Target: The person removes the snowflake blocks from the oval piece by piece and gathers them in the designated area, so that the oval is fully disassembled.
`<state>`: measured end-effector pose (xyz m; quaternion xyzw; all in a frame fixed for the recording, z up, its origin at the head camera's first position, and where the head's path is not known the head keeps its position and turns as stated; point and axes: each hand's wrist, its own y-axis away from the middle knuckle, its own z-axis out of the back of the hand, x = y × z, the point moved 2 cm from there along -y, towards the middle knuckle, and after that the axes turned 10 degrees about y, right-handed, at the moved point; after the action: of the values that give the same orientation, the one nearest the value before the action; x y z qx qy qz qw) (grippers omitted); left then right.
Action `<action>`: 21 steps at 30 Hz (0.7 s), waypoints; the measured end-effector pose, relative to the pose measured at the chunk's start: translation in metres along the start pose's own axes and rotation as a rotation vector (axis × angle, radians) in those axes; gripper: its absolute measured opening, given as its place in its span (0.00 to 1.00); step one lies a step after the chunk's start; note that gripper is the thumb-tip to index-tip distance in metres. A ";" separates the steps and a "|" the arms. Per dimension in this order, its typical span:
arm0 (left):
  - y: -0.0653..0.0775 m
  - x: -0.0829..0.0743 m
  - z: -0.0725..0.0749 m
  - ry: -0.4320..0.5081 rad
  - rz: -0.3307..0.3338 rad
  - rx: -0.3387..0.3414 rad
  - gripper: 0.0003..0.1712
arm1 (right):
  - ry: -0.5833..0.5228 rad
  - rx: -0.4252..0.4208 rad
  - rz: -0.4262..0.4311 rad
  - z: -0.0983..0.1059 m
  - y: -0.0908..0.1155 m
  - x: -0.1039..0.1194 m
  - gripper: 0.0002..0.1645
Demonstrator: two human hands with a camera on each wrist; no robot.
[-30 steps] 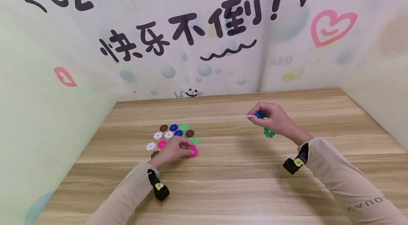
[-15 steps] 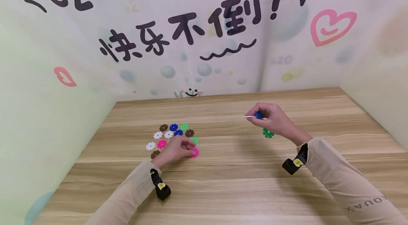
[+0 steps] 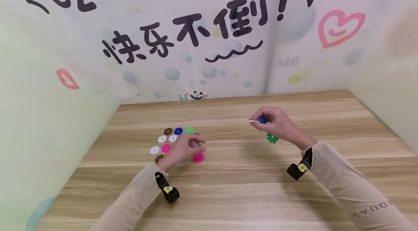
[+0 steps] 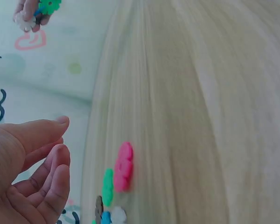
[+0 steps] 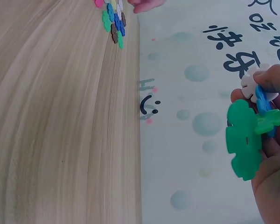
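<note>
My right hand (image 3: 275,124) pinches several joined snowflake building discs, raised off the table. In the right wrist view they are a white disc (image 5: 249,88), a blue disc (image 5: 261,100), a large green disc (image 5: 243,140) and a light green disc (image 5: 271,121). My left hand (image 3: 183,147) hovers over the group of loose discs at left, thumb and fingers apart and holding nothing. Just beyond its fingertips a pink disc (image 3: 199,157) lies on the table. A light green disc (image 4: 108,186) sits beside that one in the left wrist view. The hand hides some discs in the head view.
Around the left hand lie white (image 3: 154,150), brown (image 3: 168,131), blue (image 3: 177,131), green (image 3: 189,130) and pink (image 3: 166,148) discs on the wooden table (image 3: 228,194). A printed cloth wall (image 3: 196,75) stands at the table's back edge.
My left hand has let go of the pink disc and lifted slightly away from it; the disc lies flat. My right hand has drifted a little left with its joined discs.
</note>
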<state>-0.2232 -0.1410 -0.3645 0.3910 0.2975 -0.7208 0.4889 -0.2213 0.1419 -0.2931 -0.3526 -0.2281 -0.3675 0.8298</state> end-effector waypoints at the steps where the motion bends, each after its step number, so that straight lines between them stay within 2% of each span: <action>1: 0.000 -0.003 -0.001 0.009 -0.004 -0.003 0.13 | -0.004 0.007 0.006 -0.001 0.000 0.000 0.03; 6: -0.003 -0.019 -0.005 0.041 -0.047 -0.041 0.13 | -0.020 0.028 0.042 -0.005 -0.002 0.002 0.02; 7: -0.003 -0.026 -0.006 0.054 -0.056 -0.054 0.12 | -0.022 0.030 0.046 -0.006 -0.003 0.002 0.03; 13: -0.010 -0.048 -0.016 0.148 -0.173 -0.091 0.09 | -0.018 0.031 0.058 -0.010 -0.005 0.006 0.03; 19: -0.020 -0.063 -0.029 0.239 -0.257 -0.098 0.10 | -0.034 0.018 0.097 -0.015 -0.009 0.009 0.05; 21: -0.022 -0.068 -0.034 0.267 -0.278 -0.095 0.10 | -0.047 0.017 0.113 -0.018 -0.011 0.003 0.05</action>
<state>-0.2199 -0.0739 -0.3227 0.4148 0.4443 -0.7084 0.3588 -0.2254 0.1216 -0.2987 -0.3665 -0.2304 -0.3095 0.8466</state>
